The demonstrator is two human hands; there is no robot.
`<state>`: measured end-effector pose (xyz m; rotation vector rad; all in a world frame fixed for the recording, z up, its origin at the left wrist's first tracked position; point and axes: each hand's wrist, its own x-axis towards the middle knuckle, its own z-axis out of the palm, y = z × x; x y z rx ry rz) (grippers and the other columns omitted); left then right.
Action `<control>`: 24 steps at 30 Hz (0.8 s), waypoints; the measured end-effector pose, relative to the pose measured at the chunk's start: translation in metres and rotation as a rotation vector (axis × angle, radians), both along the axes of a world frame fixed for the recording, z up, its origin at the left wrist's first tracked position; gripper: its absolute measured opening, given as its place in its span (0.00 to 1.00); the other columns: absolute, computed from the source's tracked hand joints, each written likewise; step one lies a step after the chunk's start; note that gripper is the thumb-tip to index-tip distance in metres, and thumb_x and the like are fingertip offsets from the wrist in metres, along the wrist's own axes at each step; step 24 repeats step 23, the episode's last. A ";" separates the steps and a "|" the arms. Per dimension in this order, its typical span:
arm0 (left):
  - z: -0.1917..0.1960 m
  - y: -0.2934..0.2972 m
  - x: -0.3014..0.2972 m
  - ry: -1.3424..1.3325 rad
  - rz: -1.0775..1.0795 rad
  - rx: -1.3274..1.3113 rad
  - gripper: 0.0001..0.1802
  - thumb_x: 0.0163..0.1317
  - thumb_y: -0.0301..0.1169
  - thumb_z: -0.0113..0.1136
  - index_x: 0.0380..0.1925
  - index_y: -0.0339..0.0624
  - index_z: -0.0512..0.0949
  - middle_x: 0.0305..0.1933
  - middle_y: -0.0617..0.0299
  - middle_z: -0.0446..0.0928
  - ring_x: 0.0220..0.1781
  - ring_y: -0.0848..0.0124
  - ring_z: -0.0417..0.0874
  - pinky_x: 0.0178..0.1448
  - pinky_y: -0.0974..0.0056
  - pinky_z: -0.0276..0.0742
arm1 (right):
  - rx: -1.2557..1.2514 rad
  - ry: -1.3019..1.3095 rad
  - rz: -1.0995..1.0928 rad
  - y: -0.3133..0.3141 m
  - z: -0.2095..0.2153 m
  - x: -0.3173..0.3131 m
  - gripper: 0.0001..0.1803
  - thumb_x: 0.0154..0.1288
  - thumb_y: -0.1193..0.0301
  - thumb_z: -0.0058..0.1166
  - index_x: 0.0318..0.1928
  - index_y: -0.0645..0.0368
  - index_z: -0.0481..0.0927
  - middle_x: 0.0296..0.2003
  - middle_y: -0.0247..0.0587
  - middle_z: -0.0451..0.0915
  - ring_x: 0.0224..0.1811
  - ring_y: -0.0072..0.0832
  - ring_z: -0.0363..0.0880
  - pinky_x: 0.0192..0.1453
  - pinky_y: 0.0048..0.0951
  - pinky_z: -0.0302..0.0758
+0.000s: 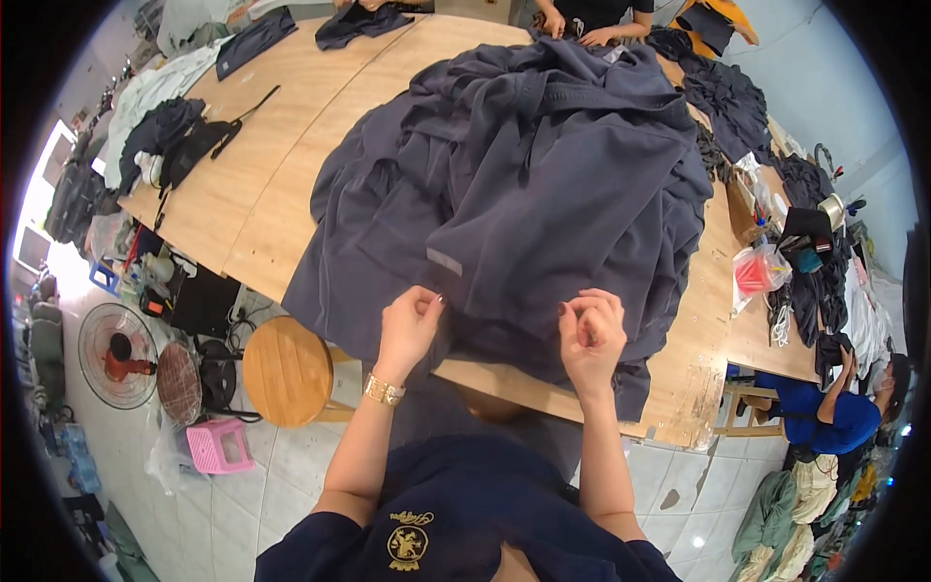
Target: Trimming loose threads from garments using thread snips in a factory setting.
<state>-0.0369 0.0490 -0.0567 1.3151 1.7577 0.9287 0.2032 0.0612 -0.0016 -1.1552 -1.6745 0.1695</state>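
A big heap of dark grey garments (pixel 582 184) spreads over the wooden table in front of me. On the upper cloth, a small light grey patch (pixel 444 261) lies just beyond my left hand. My left hand (pixel 410 328) hovers at the near edge of the heap, thumb and forefinger pinched together. Whatever sits between those fingertips, if anything, is too small to make out. To the right, my right hand (pixel 593 335) is raised over the cloth with its fingers curled in toward the thumb. Its fingertips also show nothing I can name.
Across the wooden table (pixel 281 184), another person's hands (pixel 582 31) work at the far side. A round wooden stool (pixel 288 371), a pink plastic stool (pixel 219 447) and a fan (pixel 118 356) stand at left. A person in blue (pixel 836 417) sits at right, near a red drink bag (pixel 756 272).
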 end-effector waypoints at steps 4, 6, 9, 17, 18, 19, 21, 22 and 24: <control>0.011 0.003 0.016 -0.881 0.057 -0.355 0.15 0.64 0.42 0.57 0.33 0.40 0.74 0.28 0.63 0.77 0.27 0.72 0.79 0.28 0.71 0.70 | -0.015 -0.140 0.095 -0.006 -0.011 -0.013 0.15 0.42 0.79 0.65 0.18 0.58 0.68 0.33 0.35 0.78 0.46 0.39 0.75 0.51 0.38 0.64; -0.002 0.003 0.017 -1.050 0.026 -0.291 0.14 0.64 0.41 0.57 0.31 0.41 0.73 0.27 0.64 0.76 0.26 0.74 0.77 0.28 0.72 0.70 | -0.046 -0.418 0.078 -0.009 -0.004 -0.020 0.13 0.45 0.77 0.64 0.19 0.58 0.69 0.38 0.36 0.78 0.50 0.42 0.73 0.56 0.40 0.62; 0.020 0.006 0.028 -1.270 0.012 -0.176 0.11 0.64 0.37 0.56 0.27 0.44 0.72 0.24 0.67 0.74 0.23 0.77 0.73 0.29 0.72 0.69 | -0.031 -0.468 0.113 -0.005 -0.019 -0.010 0.12 0.36 0.75 0.64 0.20 0.59 0.71 0.38 0.36 0.78 0.52 0.41 0.72 0.59 0.43 0.58; 0.147 0.035 0.040 -0.091 -0.224 0.957 0.08 0.61 0.31 0.58 0.28 0.37 0.76 0.27 0.55 0.77 0.27 0.60 0.76 0.36 0.60 0.71 | -0.290 0.847 0.471 -0.004 0.077 0.041 0.20 0.56 0.78 0.60 0.24 0.51 0.59 0.24 0.26 0.64 0.27 0.15 0.62 0.34 0.18 0.62; 0.157 0.044 0.042 0.057 -0.291 0.989 0.10 0.60 0.32 0.57 0.30 0.35 0.77 0.29 0.50 0.77 0.30 0.54 0.77 0.38 0.58 0.71 | -0.254 0.905 0.364 0.009 0.082 0.039 0.21 0.55 0.78 0.61 0.21 0.52 0.59 0.22 0.26 0.66 0.23 0.13 0.61 0.30 0.16 0.60; 0.154 0.059 0.042 0.052 -0.299 1.003 0.10 0.60 0.32 0.57 0.30 0.35 0.77 0.29 0.50 0.77 0.30 0.54 0.77 0.38 0.58 0.71 | -0.216 0.961 0.255 0.026 0.083 0.038 0.21 0.54 0.79 0.62 0.18 0.52 0.60 0.21 0.26 0.68 0.20 0.11 0.59 0.27 0.14 0.58; 0.129 0.091 0.040 0.100 -0.523 0.440 0.11 0.61 0.33 0.55 0.36 0.36 0.78 0.31 0.49 0.77 0.35 0.56 0.78 0.43 0.64 0.71 | -0.373 0.712 -0.067 0.059 0.072 0.040 0.20 0.56 0.72 0.64 0.17 0.52 0.63 0.15 0.22 0.65 0.15 0.11 0.61 0.18 0.16 0.59; 0.114 0.100 0.041 0.160 -0.581 0.480 0.12 0.61 0.35 0.55 0.36 0.36 0.78 0.32 0.49 0.79 0.38 0.58 0.80 0.45 0.62 0.72 | -0.407 0.629 -0.054 0.076 0.049 0.050 0.18 0.57 0.70 0.63 0.18 0.52 0.66 0.15 0.22 0.66 0.14 0.12 0.63 0.14 0.19 0.59; 0.100 0.104 0.043 0.294 -0.627 0.558 0.13 0.63 0.36 0.53 0.36 0.36 0.78 0.33 0.49 0.79 0.39 0.57 0.80 0.47 0.59 0.73 | -0.434 0.608 -0.080 0.087 0.029 0.053 0.19 0.56 0.67 0.65 0.18 0.54 0.66 0.15 0.24 0.67 0.14 0.13 0.66 0.17 0.17 0.61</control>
